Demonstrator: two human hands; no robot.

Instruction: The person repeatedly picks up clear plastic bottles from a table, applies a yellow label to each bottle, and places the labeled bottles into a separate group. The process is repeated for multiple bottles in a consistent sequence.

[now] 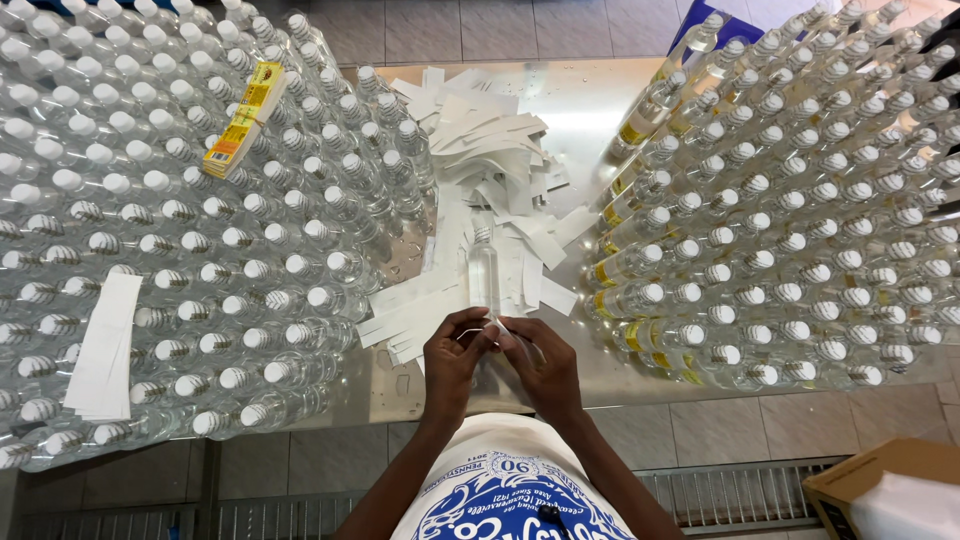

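- left hand (455, 352) and right hand (540, 362) meet at the near edge of the table (600, 110), fingers pinched on a small white strip (492, 325).
- a clear bottle (483, 272) lies just beyond them on a heap of white paper strips (480, 150).
- capped bottles (200, 250) crowd both sides.

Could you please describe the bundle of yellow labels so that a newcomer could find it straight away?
Start at the big block of clear, white-capped bottles on the left of the metal table. The bundle of yellow labels lies on their caps, far side. It is the only yellow and red thing there.
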